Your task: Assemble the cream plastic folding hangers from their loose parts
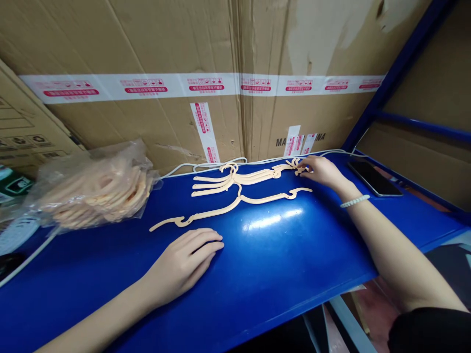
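Cardboard point(165, 127) backs the blue table point(287, 264), where left hand point(186, 257) lies unclenched, right hand point(324, 170) touches beige pieces point(294, 163), grip unclear.

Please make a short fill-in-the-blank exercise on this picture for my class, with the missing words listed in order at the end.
1. The tabletop is coloured ____.
2. The jewellery on the right wrist is a beaded ____.
3. In the picture, the clear plastic bag lies to the ____ of the spread-out hanger.
4. In the picture, the phone lies to the ____ of the right hand.

Missing words: blue; bracelet; left; right.
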Demonstrator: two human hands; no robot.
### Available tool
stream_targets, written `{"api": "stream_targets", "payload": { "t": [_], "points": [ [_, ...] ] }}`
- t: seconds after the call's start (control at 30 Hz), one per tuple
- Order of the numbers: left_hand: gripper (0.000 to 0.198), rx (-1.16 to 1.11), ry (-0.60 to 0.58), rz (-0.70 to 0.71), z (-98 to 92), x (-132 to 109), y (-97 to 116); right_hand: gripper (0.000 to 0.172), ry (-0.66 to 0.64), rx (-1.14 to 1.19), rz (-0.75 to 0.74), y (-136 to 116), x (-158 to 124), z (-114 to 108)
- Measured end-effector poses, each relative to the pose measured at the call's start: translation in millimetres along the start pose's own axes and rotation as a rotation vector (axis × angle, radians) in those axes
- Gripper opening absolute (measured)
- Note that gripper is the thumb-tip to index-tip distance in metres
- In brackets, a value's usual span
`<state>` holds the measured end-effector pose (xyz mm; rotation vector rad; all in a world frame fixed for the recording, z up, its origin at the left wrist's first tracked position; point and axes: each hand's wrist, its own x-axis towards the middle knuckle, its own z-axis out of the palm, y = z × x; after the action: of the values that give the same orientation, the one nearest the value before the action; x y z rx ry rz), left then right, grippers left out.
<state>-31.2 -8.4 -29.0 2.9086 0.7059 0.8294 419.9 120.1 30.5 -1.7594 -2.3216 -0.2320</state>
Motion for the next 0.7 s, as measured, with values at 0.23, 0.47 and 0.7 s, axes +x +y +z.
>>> {"api": "stream_targets", "payload": {
  "t": [0.23, 0.47, 0.7],
  "points": [
    [0.028, -0.003, -0.005, 0.006, 0.1, -2, -1, 0.013, 0.047, -0.041, 0.004, -10, -1, 2],
    [0.029, -0.055, -0.001, -0.032, -1.6, 2, 1, 0.015, 0.247, 0.017, 0.004, -15, -1, -6],
    [0.026, -0.345, 0.034, -0.232, -13.6, 10, 13, 0.011, 0.604, 0.487, 0.018, -67, -9, -20]
  ]
}}
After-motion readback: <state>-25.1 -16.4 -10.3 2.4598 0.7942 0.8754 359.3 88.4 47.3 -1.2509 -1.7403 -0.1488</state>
